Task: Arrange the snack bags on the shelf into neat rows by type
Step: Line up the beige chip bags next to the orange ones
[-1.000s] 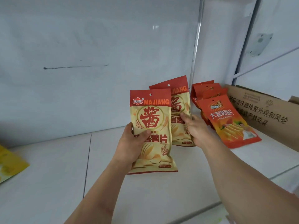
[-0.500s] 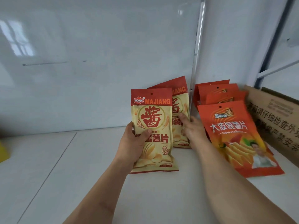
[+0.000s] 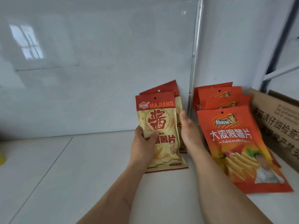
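Standing at the far right of the white shelf (image 3: pixel 80 175), a brown cardboard box (image 3: pixel 278 126) printed with dark characters crowds the row of orange snack bags (image 3: pixel 233 143), which overlap one behind another from the back wall toward the front edge, the front one lying largest with wavy chips pictured on it. A thin metal upright (image 3: pixel 195 62) rises along the glossy back panel between those bags and the cream ones. At the far left edge a sliver of a yellow packet (image 3: pixel 1 157) shows. The left hand (image 3: pixel 142 146) grips the front cream bag (image 3: pixel 160 131) from its left side, thumb curled across the face just below the big red character and the other fingers hidden behind the bag, so the bag stands tilted slightly back with its bottom edge at or near the shelf; contact there cannot be told. The right hand (image 3: pixel 188 131) rests with straight fingers against the second cream bag (image 3: pixel 175 101), which leans just behind the first and is mostly hidden by it. Both cream bags have a red header band with a hang hole; the front one reads MAJIANG above a circled red character, with chips and wheat ears drawn lower down.
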Available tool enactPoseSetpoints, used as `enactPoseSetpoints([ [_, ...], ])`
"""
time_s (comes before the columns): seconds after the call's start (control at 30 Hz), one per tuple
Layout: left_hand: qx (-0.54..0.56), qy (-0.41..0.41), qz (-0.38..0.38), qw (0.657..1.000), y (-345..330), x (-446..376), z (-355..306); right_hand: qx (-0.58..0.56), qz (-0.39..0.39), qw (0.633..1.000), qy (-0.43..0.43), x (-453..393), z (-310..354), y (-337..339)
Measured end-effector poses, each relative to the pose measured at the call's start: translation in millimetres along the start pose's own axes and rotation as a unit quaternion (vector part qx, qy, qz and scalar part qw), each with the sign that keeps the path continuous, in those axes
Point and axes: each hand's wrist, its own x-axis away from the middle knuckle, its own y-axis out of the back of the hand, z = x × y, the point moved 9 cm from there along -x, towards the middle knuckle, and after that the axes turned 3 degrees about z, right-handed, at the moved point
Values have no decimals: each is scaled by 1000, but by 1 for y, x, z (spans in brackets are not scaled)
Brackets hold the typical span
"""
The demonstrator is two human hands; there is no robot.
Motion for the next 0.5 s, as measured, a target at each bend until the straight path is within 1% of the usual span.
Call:
enactPoseSetpoints([
  [0.07, -10, -4, 1, 1000, -6, -4, 1, 3, 5, 1000, -6, -1, -4, -2],
  [0.17, -41, -15, 1, 999, -13, -9, 1, -59, 6, 998, -8, -4, -8, -3],
  [0.27, -66, -22, 0, 998, -17, -13, 2, -77, -6, 997, -1, -6, -9, -1],
  [0.5, -124, -34, -3, 992, -28, -23, 0, -60, -41, 997, 2, -18, -15, 2],
])
